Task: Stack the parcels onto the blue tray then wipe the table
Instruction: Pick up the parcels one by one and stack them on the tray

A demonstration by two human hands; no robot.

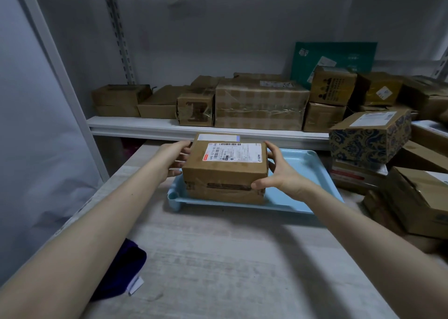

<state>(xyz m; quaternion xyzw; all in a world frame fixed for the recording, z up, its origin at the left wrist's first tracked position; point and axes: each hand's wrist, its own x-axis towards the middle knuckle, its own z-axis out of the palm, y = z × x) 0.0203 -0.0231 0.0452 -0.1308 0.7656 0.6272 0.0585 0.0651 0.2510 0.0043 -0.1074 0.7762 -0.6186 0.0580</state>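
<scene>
Nearest, well in front of the blue tray [303, 173] and off towards its left, a purple cloth [121, 267] is left lying on the table [218, 258], untouched. At the tray's left end a brown parcel [225, 165] is held from both sides. Its left face is clasped by the left hand [173, 158], and its right face is grasped by the right hand [278, 173], thumb on the near corner. It cannot be told for certain whether the parcel already rests on the tray floor or on a second box, of which a labelled edge may be seen just behind.

A tip could be caused if the weight is let go so close to the tray's left edge, since the tray is raised on short legs. A skewed base would also be passed on to every parcel stacked later.

Right of the tray, a loose heap of parcels [371, 139] could be knocked by the right forearm. Behind the tray, more boxes are lined along a white shelf [145, 124].
</scene>
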